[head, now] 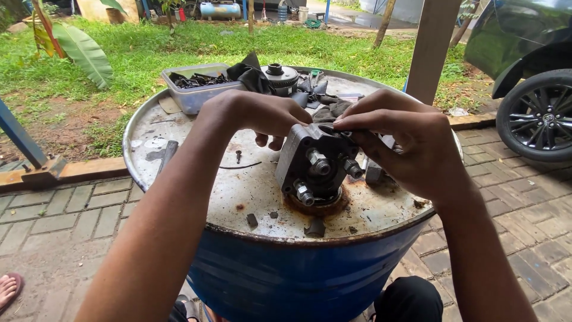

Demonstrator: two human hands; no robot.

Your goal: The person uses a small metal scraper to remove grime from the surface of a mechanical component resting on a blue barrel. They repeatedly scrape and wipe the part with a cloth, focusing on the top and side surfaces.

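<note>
Blue drum [286, 274] serves as bench. At centre stands the grey metal housing [313, 164] (three threaded fittings facing the camera). Left hand [262, 116] grips its 10 o'clock edge; right hand [405, 140] pinches its top. Plastic tray [193, 95] and dark rags [325, 101] lie at 12 o'clock.

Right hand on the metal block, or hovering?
Touching. The head view shows the right hand with its fingers pressed along the top edge of the metal block, no gap between them.

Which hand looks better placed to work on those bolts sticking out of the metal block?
Probably the right hand: its fingertips sit atop the metal block, near the bolts, while the left hand steadies its far side.
</note>
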